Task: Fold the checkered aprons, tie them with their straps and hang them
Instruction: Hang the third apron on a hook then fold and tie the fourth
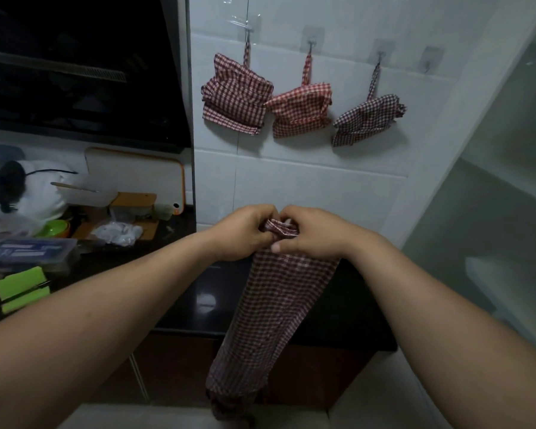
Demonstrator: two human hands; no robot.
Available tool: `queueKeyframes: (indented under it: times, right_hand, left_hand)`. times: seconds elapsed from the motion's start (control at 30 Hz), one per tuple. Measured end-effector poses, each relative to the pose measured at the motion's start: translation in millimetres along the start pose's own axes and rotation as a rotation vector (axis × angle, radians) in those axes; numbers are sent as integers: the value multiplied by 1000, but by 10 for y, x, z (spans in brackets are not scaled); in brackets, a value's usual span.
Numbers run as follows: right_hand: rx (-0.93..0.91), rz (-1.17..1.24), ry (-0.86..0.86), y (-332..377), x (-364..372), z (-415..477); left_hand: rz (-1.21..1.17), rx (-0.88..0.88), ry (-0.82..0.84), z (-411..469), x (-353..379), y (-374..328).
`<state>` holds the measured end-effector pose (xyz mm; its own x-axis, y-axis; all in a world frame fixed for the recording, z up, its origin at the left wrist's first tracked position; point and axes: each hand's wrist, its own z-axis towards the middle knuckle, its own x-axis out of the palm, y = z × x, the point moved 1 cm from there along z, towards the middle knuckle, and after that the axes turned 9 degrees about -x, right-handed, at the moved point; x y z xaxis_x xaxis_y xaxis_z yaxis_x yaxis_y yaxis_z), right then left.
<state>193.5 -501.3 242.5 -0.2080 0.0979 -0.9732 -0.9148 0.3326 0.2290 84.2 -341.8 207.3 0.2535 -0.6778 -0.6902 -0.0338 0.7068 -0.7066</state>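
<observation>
Red-and-white checkered apron (276,311) hanging long and narrow over the near dark counter (347,305) — bunched top pinched between left hand (245,232) and right hand (311,232), both clamped together.

Top edge of the held checkered apron (279,305) is bunched inside the left hand (245,232) and right hand (311,233), so the grip under the fingers can't be made out. Its lower end runs off the bottom edge of the frame. Both forearms are cut by the lower corners. Range hood (75,72) at upper left is too dark to read any detail. Clutter on the counter (180,305) at mid left is blurred; the dark object (8,182) on the white shape there can't be identified. Knots on the three hung aprons (235,97) are too small to tell.
</observation>
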Motion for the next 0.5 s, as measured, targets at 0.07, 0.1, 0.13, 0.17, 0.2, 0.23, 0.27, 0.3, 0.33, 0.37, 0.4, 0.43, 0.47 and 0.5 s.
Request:
queueKeyframes:
  times: [0.07, 0.1, 0.13, 0.17, 0.2, 0.23, 0.27, 0.3, 0.33, 0.37, 0.4, 0.43, 0.47, 0.5]
  right_hand:
    - [-45, -17, -9, 77, 23, 77]
    - [-54, -18, -28, 84, 8, 86]
    - [-60, -5, -58, 55, -12, 84]
    - [-69, 21, -86, 29, -32, 77]
    - [-79, 50, -105, 8, -41, 72]
    - [-94, 71, -102, 18, -32, 70]
    - [-110, 74, -94, 38, -25, 69]
    - [-121, 60, -97, 64, -15, 79]
    - [-132, 42, -121, 81, -14, 88]
    - [-136, 21, -166, 99, -33, 96]
    - [-138, -1, -218, 114, -83, 91]
    - [-135, -11, -269, 128, -161, 76]
    - [-126, -17, -309, 136, -260, 60]
    - [-107, -22, -342, 144, -374, 30]
  left_hand:
    - [-30, -3, -44, 1, 47, 31]
    - [-79, -34, -64, -15, 54, 66]
    - [-146, -65, -68, -30, 62, 108]
    - [-206, -82, -51, -46, 77, 147]
    - [-240, -76, -20, -54, 102, 180]
    - [-246, -61, -1, -79, 139, 212]
    - [-246, -44, 1, -91, 179, 226]
    - [-263, -34, -14, -104, 215, 233]
    - [-308, -38, -26, -126, 244, 232]
    - [-372, -58, -23, -155, 265, 235]
    - [-421, -92, -3, -186, 290, 248]
    - [-446, -136, 29, -231, 322, 268]
    - [-447, -181, 58, -290, 365, 320]
    - [-441, -219, 82, -352, 416, 404]
